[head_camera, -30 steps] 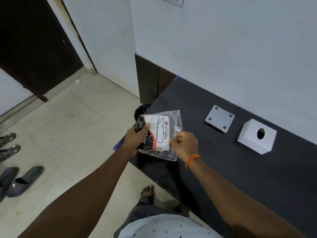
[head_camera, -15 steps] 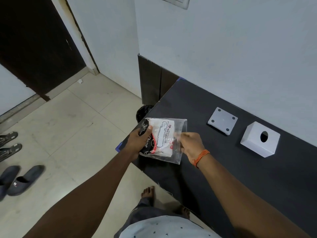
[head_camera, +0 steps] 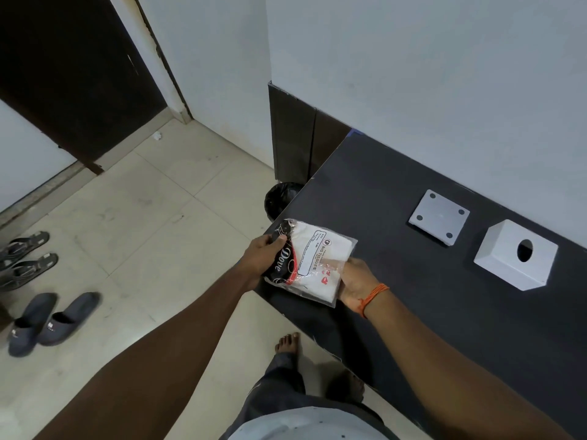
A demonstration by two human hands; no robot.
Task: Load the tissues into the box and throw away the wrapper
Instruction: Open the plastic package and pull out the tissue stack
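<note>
Both hands on the tissue pack [head_camera: 313,265], held over the near left corner of the dark table [head_camera: 428,312]. Left hand [head_camera: 262,260] clamps the pack's black printed end, thumb on top, fingers under. Right hand [head_camera: 355,282] grips the opposite end, its fingers reaching in beneath the clear wrapper's edge; orange thread band [head_camera: 374,295] at that wrist. Pack lies tilted, label up, white tissues showing through the plastic. Wrapper not yet off.

Further along the table, toward the wall: a white tissue box [head_camera: 516,254] with a round hole in its upper face, standing well apart from the pack. Just left of it, a flat white square plate [head_camera: 439,216] with four dark dots at its corners, lying separate from the box.

Beyond the table corner, on the floor, a bin lined in black plastic [head_camera: 279,198], partly hidden by the table edge. Dark slippers [head_camera: 52,322] and sandals [head_camera: 25,258] on the tiles at left. Person's bare foot [head_camera: 287,341] below.
</note>
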